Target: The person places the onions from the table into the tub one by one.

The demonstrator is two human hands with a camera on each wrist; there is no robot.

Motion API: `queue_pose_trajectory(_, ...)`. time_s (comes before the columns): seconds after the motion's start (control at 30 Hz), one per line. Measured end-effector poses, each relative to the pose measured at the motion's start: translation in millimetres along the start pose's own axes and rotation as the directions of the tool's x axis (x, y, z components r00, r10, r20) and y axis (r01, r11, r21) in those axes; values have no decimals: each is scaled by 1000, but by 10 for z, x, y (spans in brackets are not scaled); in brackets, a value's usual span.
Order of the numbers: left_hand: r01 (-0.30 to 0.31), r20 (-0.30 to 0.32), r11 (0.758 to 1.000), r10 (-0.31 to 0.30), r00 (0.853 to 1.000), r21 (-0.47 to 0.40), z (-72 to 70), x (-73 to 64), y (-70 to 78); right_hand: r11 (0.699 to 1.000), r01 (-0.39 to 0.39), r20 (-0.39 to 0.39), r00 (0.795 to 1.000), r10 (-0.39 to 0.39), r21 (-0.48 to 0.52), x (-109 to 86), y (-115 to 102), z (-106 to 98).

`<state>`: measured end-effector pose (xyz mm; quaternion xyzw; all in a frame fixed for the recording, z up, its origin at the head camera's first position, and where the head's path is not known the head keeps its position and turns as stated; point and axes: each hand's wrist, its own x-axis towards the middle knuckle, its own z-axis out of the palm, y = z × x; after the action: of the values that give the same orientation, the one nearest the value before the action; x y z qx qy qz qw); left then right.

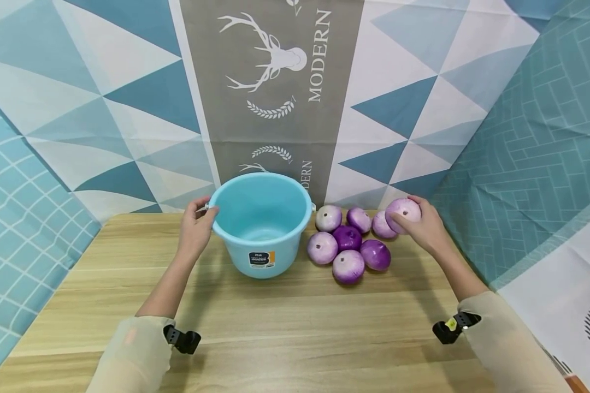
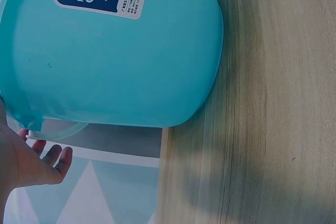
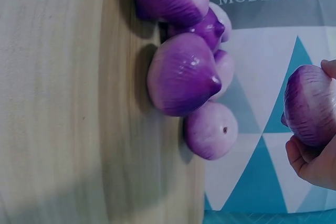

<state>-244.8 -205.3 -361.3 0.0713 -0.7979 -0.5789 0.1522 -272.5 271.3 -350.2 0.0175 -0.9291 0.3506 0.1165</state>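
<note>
A light blue plastic bucket (image 1: pixel 263 256) stands upright on the wooden table. At its left rim is my left hand (image 1: pixel 196 228), the thumb over the edge and the fingers outside by the handle's end. The left wrist view shows that hand (image 2: pixel 34 158) beside the bucket's white handle (image 2: pixel 60 131). My right hand (image 1: pixel 425 226) grips a purple-and-white onion (image 1: pixel 405 213), raised above the table at the right end of the onion group. In the right wrist view the held onion (image 3: pixel 311 106) sits between thumb and fingers, apart from the others.
Several purple onions, one of them dark (image 1: pixel 347 238), cluster on the table (image 1: pixel 295 333) just right of the bucket. Behind the table hangs a patterned cloth (image 1: pixel 270 117) with a deer print. Tile-patterned sheets close off the left and right sides.
</note>
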Motion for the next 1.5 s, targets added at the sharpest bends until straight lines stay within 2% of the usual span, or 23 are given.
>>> queue_pose_trajectory(0.23,-5,7,1000,5,1000,4,-10,-11,-1,999,37,6,999,-37,-17,14,-138,-27)
queue_pose_trajectory(0.7,-16,7,1000,16,1000,-11,-3,-21,24,999,45,32,998,-45,0,-25,-365,-5)
queue_pose_trajectory(0.93,-12,5,1000,12,1000,-22,-6,-27,26,998,53,42,998,-54,32,-16,-429,29)
queue_pose_trajectory(1.5,-5,19,1000,5,1000,-8,-6,-17,30,994,105,44,993,-107,27,17,-547,32)
